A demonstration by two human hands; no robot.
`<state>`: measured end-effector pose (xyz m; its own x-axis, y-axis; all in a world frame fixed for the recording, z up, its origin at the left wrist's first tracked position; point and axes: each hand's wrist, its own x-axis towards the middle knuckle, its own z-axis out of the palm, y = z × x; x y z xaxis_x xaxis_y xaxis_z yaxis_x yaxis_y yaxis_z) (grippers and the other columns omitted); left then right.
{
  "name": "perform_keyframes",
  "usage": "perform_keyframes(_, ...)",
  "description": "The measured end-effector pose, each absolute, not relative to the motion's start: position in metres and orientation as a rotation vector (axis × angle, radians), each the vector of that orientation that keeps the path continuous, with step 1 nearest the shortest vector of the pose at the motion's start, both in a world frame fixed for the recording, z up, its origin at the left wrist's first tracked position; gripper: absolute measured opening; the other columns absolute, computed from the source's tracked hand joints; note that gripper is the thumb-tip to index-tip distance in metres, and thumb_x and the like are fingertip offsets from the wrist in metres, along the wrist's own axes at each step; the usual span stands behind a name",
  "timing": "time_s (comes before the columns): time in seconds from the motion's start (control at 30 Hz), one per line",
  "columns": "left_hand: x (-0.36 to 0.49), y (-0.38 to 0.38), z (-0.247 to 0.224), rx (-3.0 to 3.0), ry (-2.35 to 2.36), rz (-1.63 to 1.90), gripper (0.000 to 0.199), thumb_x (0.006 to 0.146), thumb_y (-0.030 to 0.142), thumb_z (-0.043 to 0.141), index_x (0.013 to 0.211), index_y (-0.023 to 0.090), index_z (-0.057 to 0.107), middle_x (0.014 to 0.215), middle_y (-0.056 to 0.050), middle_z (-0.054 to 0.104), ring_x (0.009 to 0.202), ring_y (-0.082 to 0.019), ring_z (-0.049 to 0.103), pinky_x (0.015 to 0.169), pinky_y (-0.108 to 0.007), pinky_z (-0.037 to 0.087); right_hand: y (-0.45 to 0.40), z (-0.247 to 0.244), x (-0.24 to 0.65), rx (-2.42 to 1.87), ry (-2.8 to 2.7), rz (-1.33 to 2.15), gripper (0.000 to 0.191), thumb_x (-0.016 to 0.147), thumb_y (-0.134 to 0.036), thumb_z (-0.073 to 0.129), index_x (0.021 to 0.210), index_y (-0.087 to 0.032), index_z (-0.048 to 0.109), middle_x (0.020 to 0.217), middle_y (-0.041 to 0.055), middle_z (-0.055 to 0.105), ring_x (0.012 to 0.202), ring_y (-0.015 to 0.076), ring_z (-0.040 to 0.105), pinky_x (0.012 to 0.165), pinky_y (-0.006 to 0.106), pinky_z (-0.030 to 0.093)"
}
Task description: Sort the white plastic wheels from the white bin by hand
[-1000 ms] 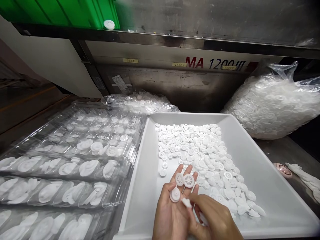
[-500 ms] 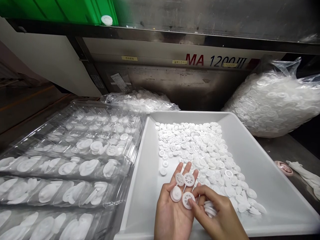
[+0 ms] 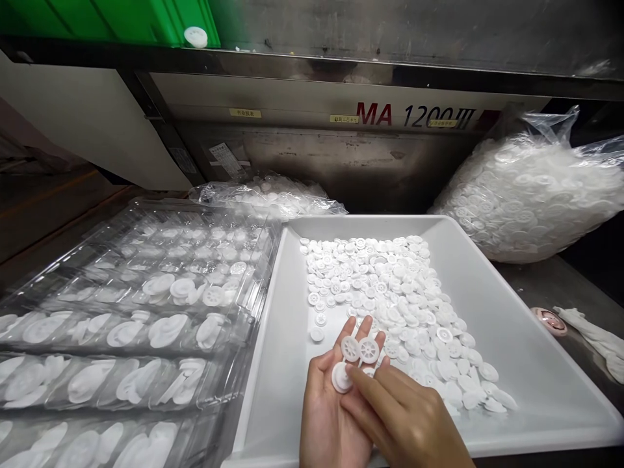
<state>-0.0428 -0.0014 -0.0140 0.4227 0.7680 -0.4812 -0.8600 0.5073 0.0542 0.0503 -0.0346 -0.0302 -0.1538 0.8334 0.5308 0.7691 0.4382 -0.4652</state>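
My left hand (image 3: 326,422) is palm up over the front of the grey tray (image 3: 273,364), holding several small white plastic wheels. Two spoked wheels (image 3: 359,350) rest side by side across its fingers. Nearer the thumb is a stepped wheel (image 3: 340,379) with a raised hub, and the fingertips of my right hand (image 3: 404,409) are closed at its edge. Another wheel (image 3: 369,372) is mostly covered by my right fingers. What lies inside the right palm is hidden. Behind the hands, a spread of loose white wheels (image 3: 380,279) covers the tray floor.
To the left are clear plastic trays (image 3: 229,364) with white wheels in their compartments. A clear bag of parts (image 3: 273,195) lies behind; a fuller bag (image 3: 536,188) stands back right. A white glove (image 3: 592,338) and a pink round object (image 3: 549,321) lie right. A green bin (image 3: 107,23) is above.
My right hand has moved left across the left palm, from the lower spoked wheel to the stepped wheel. That spoked wheel is now mostly covered. The view has shifted slightly.
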Motion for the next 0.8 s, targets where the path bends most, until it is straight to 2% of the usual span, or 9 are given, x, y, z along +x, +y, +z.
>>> perform_keyframes(0.13,-0.043,-0.003,-0.008,-0.172,0.588,1.038,0.041,0.083,0.033,0.043,0.119,0.021,0.056,0.132,-0.007,0.053,0.124,-0.026,0.044,0.11,-0.041,0.019,-0.03,-0.03,0.045,-1.391,-1.939,0.105,0.013,0.087,-0.016,0.05,0.091,-0.016,0.062,0.058,0.0004,0.056,0.05,0.0135,0.052,0.045,0.025,0.037)
perform_keyframes(0.27,-0.044,-0.005,-0.006,-0.135,0.63,0.999,0.043,0.084,0.033,0.04,0.124,0.021,0.051,0.134,-0.006,0.051,0.122,-0.026,0.046,0.11,-0.041,0.018,-0.031,-0.028,0.049,-1.422,-1.858,0.189,0.015,0.083,-0.015,0.051,0.096,-0.016,0.06,0.061,-0.0001,0.056,0.05,0.0129,0.053,0.047,0.023,0.04)
perform_keyframes(0.33,-0.044,-0.004,-0.004,-0.128,0.654,0.995,0.042,0.086,0.031,0.039,0.125,0.021,0.049,0.134,-0.005,0.051,0.12,-0.024,0.048,0.11,-0.042,0.018,-0.032,-0.027,0.051,-1.452,-1.818,0.26,0.012,0.084,-0.016,0.05,0.091,-0.018,0.06,0.06,-0.0005,0.055,0.049,0.0125,0.052,0.047,0.023,0.041)
perform_keyframes(0.47,-0.044,-0.001,0.003,-0.204,0.647,0.974,0.041,0.088,0.029,0.037,0.128,0.02,0.044,0.132,-0.005,0.053,0.117,-0.022,0.051,0.105,-0.038,0.03,-0.03,-0.021,0.054,-1.492,-1.733,0.447,0.013,0.086,-0.021,0.05,0.077,-0.02,0.06,0.059,-0.0022,0.057,0.048,0.0107,0.052,0.046,0.021,0.04)
perform_keyframes(0.57,-0.045,0.001,0.005,-0.256,0.622,0.955,0.044,0.088,0.028,0.039,0.13,0.018,0.04,0.13,-0.006,0.055,0.116,-0.022,0.052,0.104,-0.036,0.032,-0.027,-0.017,0.055,-1.486,-1.692,0.551,0.016,0.086,-0.023,0.05,0.073,-0.022,0.06,0.06,-0.0033,0.058,0.049,0.0101,0.054,0.047,0.02,0.041)
perform_keyframes(0.8,-0.046,-0.001,-0.001,-0.275,0.57,0.993,0.049,0.086,0.026,0.043,0.134,0.02,0.037,0.136,-0.008,0.049,0.119,-0.024,0.049,0.104,-0.037,0.033,-0.026,-0.016,0.055,-1.429,-1.662,0.537,0.01,0.086,-0.02,0.052,0.088,-0.022,0.062,0.072,0.0002,0.065,0.059,0.0127,0.06,0.053,0.02,0.047)
